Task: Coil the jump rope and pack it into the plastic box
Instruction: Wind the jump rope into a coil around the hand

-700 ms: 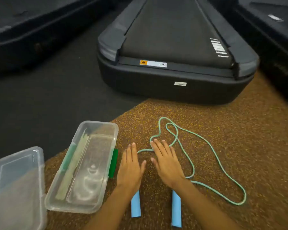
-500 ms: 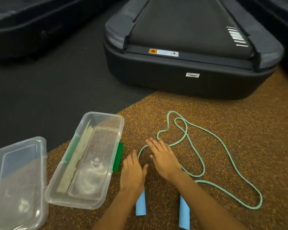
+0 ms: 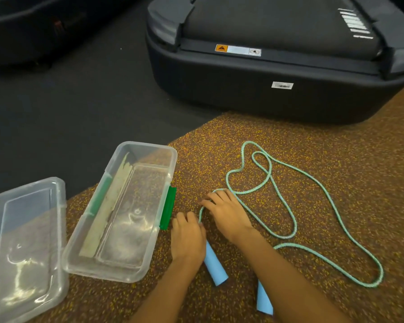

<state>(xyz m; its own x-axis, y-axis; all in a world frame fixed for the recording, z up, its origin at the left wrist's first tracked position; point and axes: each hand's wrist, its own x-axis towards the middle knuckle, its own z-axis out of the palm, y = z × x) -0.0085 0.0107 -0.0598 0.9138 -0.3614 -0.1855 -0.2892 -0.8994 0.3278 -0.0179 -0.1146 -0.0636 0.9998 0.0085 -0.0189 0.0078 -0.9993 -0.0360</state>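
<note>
At far left we see the clear lid (image 3: 25, 238) lying flat, half on the dark floor (image 3: 79, 108) and half on the speckled brown mat (image 3: 313, 164). Just beside it sits the open plastic box (image 3: 124, 210), its green latch (image 3: 168, 207) on the side facing the hands; a pale strip lies along the box's left inner wall, and what it is we cannot tell.

Next comes the left hand (image 3: 188, 236), knuckles up, fingers curled down over the top end of one light-blue handle (image 3: 214, 266) where the cord meets it. It looks closed on that handle, though the fingertips are hidden. The handle's free end points toward the camera.

The right hand (image 3: 228, 214) lies just beside the left, fingers bent onto the mint-green jump rope (image 3: 289, 208) near its left bend; whether it grips the cord or only presses on it, we cannot tell. The second blue handle (image 3: 264, 299) shows below the right forearm, partly hidden.

The rope itself lies uncoiled on the mat, wandering in loose loops to the right of the hands, wholly outside the box.

Behind, the dark end of a treadmill (image 3: 266, 89) rests on the mat's far edge.
</note>
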